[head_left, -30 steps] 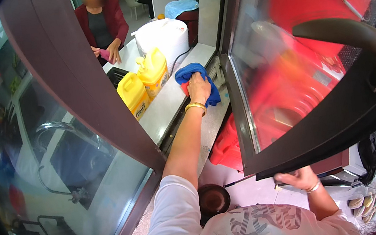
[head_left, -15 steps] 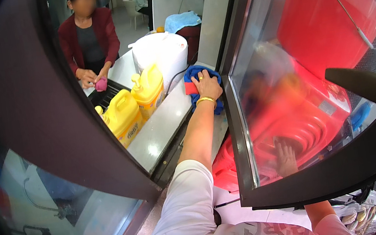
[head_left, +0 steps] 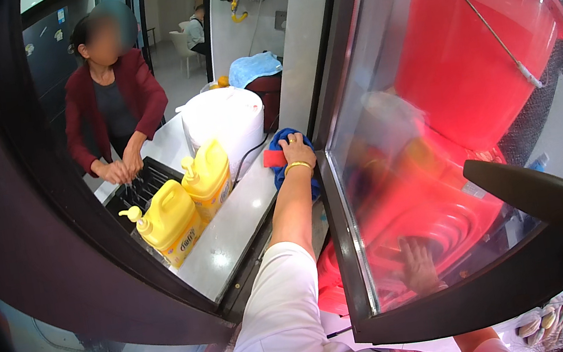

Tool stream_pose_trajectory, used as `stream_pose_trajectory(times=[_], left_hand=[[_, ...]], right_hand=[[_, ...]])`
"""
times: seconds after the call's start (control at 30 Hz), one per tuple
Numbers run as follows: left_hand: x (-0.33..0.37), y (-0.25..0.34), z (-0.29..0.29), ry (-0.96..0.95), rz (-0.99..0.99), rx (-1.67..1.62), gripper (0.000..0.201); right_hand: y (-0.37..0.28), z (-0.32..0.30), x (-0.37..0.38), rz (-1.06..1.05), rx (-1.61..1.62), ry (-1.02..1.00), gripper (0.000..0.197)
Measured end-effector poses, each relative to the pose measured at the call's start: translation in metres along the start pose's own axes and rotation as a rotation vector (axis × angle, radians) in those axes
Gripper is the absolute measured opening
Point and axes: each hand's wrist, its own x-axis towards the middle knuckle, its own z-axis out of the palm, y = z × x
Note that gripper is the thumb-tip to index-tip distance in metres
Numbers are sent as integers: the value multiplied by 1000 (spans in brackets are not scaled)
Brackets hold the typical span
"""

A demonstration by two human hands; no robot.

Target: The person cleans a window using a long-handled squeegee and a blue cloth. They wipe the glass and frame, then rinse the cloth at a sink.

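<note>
My left hand (head_left: pixel 298 150) presses down on a bunched blue cloth (head_left: pixel 284 178) with a red patch (head_left: pixel 273 158), fingers curved over it. The cloth lies at the far end of a pale sill (head_left: pixel 223 249), beside the frame of an opened glass window (head_left: pixel 349 238). Behind the pane, my right hand (head_left: pixel 420 266) shows with fingers spread, seemingly flat against the glass. Its forearm passes below the window's lower frame.
Two yellow pump bottles (head_left: pixel 171 220) and a white drum (head_left: pixel 225 123) stand left of the sill. Past them, a person in a dark red jacket (head_left: pixel 146 90) works over a black sink (head_left: pixel 152 177). Behind the glass are a red bucket (head_left: pixel 471 41) and red basins (head_left: pixel 446 218). A window handle (head_left: pixel 536 194) juts out at right.
The view has shifted; my left hand stays on the cloth by the frame. The other person's hands have lowered over the sink, with water dripping; the pink cloth no longer shows.
</note>
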Motion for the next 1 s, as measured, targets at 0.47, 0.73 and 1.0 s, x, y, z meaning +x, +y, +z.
stream_pose_trajectory(times=[0.47,0.73,1.0], left_hand=[[-9,-2,0,-95,7,-81,38],[-28,-11,19,-13,8,5,30],[-58,-61,-54,-273,-125,-406,39]], right_hand=[[9,20,-7,-74,-152,196,97],[8,17,-4,-51,-79,74,95],[-2,-1,1,40,1,-1,96]])
